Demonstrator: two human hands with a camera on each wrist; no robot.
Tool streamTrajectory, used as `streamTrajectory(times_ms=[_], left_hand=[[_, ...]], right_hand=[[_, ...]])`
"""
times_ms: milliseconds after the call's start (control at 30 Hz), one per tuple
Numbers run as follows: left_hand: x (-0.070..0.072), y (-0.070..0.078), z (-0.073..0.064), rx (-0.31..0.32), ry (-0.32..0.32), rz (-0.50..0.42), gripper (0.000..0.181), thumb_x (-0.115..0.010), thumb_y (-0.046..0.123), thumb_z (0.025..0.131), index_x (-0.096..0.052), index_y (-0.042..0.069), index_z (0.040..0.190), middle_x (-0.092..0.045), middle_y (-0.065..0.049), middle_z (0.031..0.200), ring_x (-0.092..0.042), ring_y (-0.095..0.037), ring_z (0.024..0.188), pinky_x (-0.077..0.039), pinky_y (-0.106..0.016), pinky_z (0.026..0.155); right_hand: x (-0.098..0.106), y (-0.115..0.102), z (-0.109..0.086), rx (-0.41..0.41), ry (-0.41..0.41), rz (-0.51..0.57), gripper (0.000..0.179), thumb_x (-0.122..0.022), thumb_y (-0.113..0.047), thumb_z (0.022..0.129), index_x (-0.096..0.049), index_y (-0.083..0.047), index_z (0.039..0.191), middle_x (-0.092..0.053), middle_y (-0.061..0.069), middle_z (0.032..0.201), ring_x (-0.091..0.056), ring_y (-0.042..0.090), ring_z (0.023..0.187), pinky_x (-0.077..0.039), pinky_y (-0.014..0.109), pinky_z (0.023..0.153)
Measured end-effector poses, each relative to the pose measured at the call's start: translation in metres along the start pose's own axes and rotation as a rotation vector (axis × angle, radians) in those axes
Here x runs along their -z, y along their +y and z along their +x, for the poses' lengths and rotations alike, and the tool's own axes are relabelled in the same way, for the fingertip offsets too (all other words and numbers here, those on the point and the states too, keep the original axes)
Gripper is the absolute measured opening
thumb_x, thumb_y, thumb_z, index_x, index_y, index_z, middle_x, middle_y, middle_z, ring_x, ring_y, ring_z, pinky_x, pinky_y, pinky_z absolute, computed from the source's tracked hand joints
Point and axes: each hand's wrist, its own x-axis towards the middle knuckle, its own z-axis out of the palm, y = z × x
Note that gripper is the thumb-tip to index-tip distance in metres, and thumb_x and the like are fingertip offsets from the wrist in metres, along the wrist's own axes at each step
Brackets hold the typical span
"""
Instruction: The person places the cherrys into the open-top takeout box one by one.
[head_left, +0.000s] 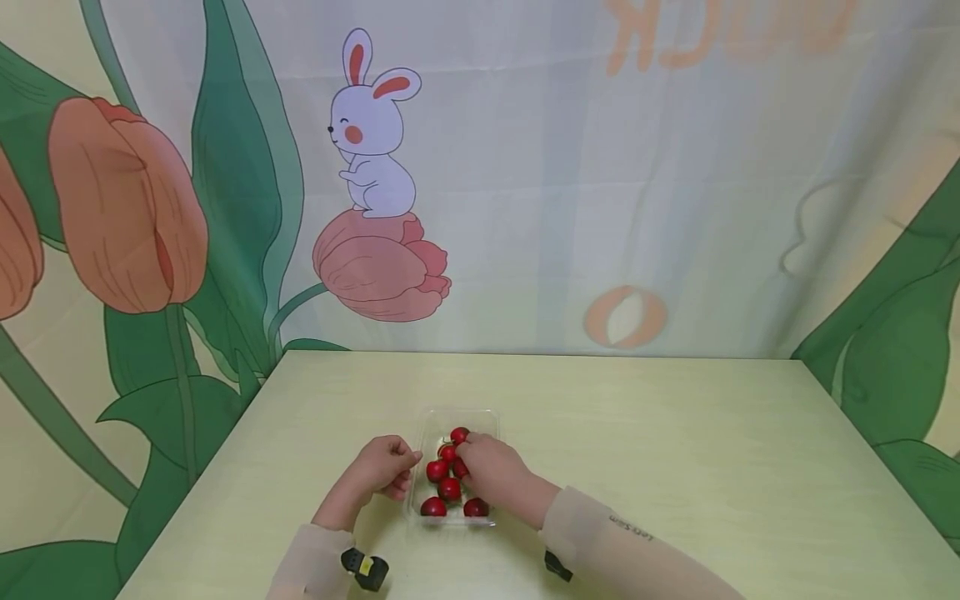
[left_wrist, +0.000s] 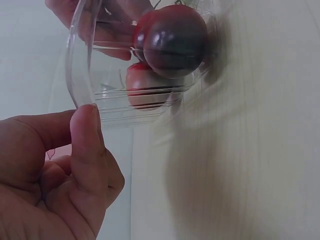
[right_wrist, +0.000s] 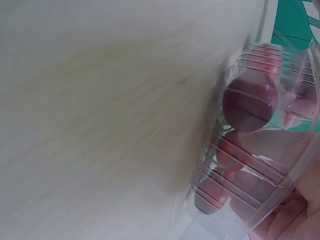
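A clear plastic container holding several small red tomatoes stands on the table. At its left side is my left hand; in the left wrist view its thumb and finger pinch the container's rim. My right hand reaches over the right rim into the container, its fingertips among the tomatoes. In the left wrist view, fingers of that hand show through the plastic near a dark red tomato. Whether they grip one is hidden. Green stems show on some tomatoes.
The pale wooden table extends around the container. Behind it hangs a cloth backdrop printed with tulips and a rabbit. A black wrist camera sits on the left sleeve.
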Motion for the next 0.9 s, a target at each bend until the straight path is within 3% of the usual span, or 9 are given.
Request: streamTrajectory(times_ms=[167, 333, 500, 633, 767, 900], left_hand=[[0.0, -0.001, 0.001, 0.0, 0.0, -0.001, 0.019, -0.06, 0.017, 0.103, -0.057, 0.002, 0.091, -0.052, -0.003, 0.07, -0.054, -0.011, 0.054, -0.056, -0.021, 0.051], [0.0, -0.002, 0.001, 0.007, 0.006, 0.004, 0.02, -0.061, 0.019, 0.103, -0.058, 0.002, 0.092, -0.052, -0.003, 0.07, -0.054, -0.012, 0.055, -0.056, -0.021, 0.051], [-0.001, -0.003, 0.002, 0.007, 0.013, 0.014, 0.021, -0.061, 0.02, 0.103, -0.059, 0.002, 0.094, -0.054, -0.004, 0.071, -0.054, -0.013, 0.058, -0.057, -0.023, 0.052], [-0.001, -0.004, 0.002, 0.008, 0.022, 0.029, 0.022, -0.06, 0.022, 0.103, -0.06, 0.001, 0.096, -0.057, -0.006, 0.074, -0.056, -0.015, 0.06, -0.057, -0.024, 0.053], [-0.001, -0.006, 0.0, 0.013, 0.02, 0.045, 0.026, -0.058, 0.025, 0.104, -0.062, 0.0, 0.1, -0.06, -0.007, 0.076, -0.056, -0.015, 0.059, -0.057, -0.026, 0.054], [0.0, -0.009, -0.007, -0.001, 0.025, 0.094, 0.029, -0.057, 0.028, 0.105, -0.064, 0.0, 0.102, -0.064, -0.009, 0.078, -0.058, -0.016, 0.061, -0.058, -0.029, 0.056]], right_hand=[[0.003, 0.001, -0.001, 0.004, -0.006, 0.044, 0.018, -0.079, -0.018, 0.089, -0.072, -0.008, 0.104, -0.069, 0.001, 0.093, -0.059, 0.011, 0.079, -0.059, 0.023, 0.076], [0.013, 0.004, -0.003, -0.026, 0.009, 0.265, 0.017, -0.075, -0.018, 0.093, -0.075, -0.008, 0.107, -0.073, 0.003, 0.098, -0.059, 0.01, 0.079, -0.055, 0.022, 0.074], [0.026, 0.011, -0.011, -0.051, 0.074, 0.471, 0.017, -0.07, -0.015, 0.095, -0.075, -0.005, 0.108, -0.074, 0.007, 0.101, -0.064, 0.018, 0.084, -0.055, 0.027, 0.075], [0.035, 0.02, -0.024, -0.064, 0.137, 0.592, 0.021, -0.068, -0.016, 0.097, -0.072, -0.004, 0.115, -0.075, 0.009, 0.112, -0.068, 0.023, 0.092, -0.058, 0.032, 0.08], [0.038, 0.035, -0.043, -0.085, 0.196, 0.689, 0.022, -0.066, -0.014, 0.098, -0.071, -0.004, 0.116, -0.075, 0.01, 0.112, -0.068, 0.021, 0.093, -0.058, 0.026, 0.079], [0.036, 0.052, -0.066, -0.131, 0.217, 0.717, 0.024, -0.067, -0.017, 0.098, -0.07, -0.002, 0.117, -0.075, 0.009, 0.107, -0.068, 0.018, 0.092, -0.056, 0.02, 0.075]])
